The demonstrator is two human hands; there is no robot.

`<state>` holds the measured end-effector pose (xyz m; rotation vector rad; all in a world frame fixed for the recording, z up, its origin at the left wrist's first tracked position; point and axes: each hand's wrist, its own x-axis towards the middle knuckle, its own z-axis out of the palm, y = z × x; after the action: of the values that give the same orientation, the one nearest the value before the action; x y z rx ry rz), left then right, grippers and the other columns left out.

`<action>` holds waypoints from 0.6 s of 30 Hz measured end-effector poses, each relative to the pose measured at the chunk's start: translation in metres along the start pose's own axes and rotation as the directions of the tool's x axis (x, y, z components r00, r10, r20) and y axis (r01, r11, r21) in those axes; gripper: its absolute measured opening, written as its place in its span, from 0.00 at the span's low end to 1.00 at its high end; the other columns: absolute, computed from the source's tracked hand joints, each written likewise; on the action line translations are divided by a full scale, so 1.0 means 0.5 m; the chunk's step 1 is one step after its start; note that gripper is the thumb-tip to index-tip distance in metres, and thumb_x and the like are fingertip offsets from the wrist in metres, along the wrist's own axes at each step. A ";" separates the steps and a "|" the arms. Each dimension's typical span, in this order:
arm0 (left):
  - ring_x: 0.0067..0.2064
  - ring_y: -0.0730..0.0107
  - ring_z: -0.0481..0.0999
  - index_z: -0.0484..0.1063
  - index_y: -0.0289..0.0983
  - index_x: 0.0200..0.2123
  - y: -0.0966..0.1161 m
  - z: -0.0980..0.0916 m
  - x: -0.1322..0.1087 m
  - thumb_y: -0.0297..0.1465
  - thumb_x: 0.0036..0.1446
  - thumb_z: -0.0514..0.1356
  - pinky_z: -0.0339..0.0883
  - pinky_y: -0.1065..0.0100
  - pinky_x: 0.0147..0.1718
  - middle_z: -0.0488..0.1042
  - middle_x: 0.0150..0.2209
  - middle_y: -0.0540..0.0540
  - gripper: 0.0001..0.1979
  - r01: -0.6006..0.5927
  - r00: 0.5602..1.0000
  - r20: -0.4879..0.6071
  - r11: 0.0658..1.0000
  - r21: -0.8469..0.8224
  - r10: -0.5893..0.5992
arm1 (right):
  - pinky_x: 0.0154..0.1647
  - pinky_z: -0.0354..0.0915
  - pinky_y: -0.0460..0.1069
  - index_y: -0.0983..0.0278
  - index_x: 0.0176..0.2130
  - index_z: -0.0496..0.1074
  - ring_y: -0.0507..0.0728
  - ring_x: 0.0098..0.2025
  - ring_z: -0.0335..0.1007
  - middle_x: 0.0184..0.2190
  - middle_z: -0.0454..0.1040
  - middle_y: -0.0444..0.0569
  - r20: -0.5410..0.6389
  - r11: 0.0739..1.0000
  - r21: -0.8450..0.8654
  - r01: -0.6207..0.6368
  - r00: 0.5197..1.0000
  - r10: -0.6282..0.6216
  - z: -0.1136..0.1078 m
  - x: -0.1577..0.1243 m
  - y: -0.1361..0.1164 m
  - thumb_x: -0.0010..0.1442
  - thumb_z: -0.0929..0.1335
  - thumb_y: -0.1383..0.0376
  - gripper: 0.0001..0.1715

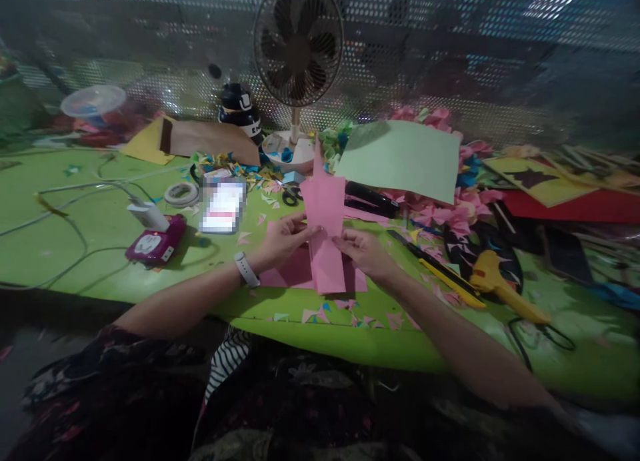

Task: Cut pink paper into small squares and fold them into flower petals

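Head view: the left hand (285,241) and right hand (363,251) both pinch a folded pink paper strip (325,204), held upright over the green table (75,247). The left fingers close on its edge from nine o'clock and the right fingers from three o'clock. Most of the strip rises toward twelve o'clock above the grips, and its lower part hangs toward six over a flat pink sheet (293,271). A clean crease probably needs aligned edges and even thumb pressure.

A green table (75,234) lies under the left hand (283,239); far beyond it a fan (299,44) stands against a dim perforated metal wall (500,61).
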<state>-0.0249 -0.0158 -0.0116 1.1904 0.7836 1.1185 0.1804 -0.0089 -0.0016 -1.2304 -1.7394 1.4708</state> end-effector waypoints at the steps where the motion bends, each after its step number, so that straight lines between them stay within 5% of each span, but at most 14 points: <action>1: 0.39 0.66 0.83 0.75 0.35 0.49 -0.001 0.000 0.000 0.39 0.56 0.69 0.77 0.61 0.45 0.83 0.41 0.42 0.20 0.001 1.000 -0.007 1.000 0.008 0.000 | 0.29 0.67 0.50 0.61 0.29 0.69 0.54 0.29 0.70 0.28 0.74 0.46 0.006 1.000 0.012 0.000 1.000 0.000 0.000 0.000 0.000 0.59 0.70 0.42 0.26; 9: 0.35 0.69 0.81 0.75 0.34 0.47 -0.005 -0.005 0.006 0.35 0.54 0.69 0.76 0.66 0.40 0.82 0.36 0.45 0.18 0.049 0.998 -0.050 0.999 0.024 -0.048 | 0.22 0.66 0.49 0.61 0.27 0.68 0.54 0.24 0.69 0.24 0.73 0.45 -0.119 0.999 0.008 0.052 0.992 -0.050 -0.005 0.007 0.002 0.55 0.72 0.41 0.27; 14: 0.23 0.74 0.74 0.72 0.33 0.51 0.013 -0.044 0.021 0.30 0.56 0.64 0.66 0.73 0.22 0.78 0.28 0.48 0.19 0.201 0.914 -0.376 0.975 0.096 -0.151 | 0.21 0.62 0.47 0.62 0.25 0.68 0.51 0.21 0.65 0.21 0.71 0.43 -0.266 0.998 0.044 0.050 0.963 -0.037 -0.024 0.014 0.002 0.52 0.74 0.43 0.27; 18: 0.21 0.73 0.71 0.63 0.34 0.63 0.029 -0.083 0.035 0.25 0.54 0.62 0.61 0.74 0.21 0.74 0.24 0.52 0.32 0.178 0.846 -0.530 0.969 0.173 -0.061 | 0.20 0.59 0.46 0.62 0.25 0.69 0.51 0.20 0.63 0.19 0.70 0.42 -0.279 0.996 0.085 0.009 0.960 0.015 -0.032 0.016 0.000 0.52 0.75 0.45 0.26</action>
<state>-0.0617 0.0136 -0.0059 0.9986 1.4120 1.2935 0.1907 0.0055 0.0015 -1.3242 -1.4729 1.2874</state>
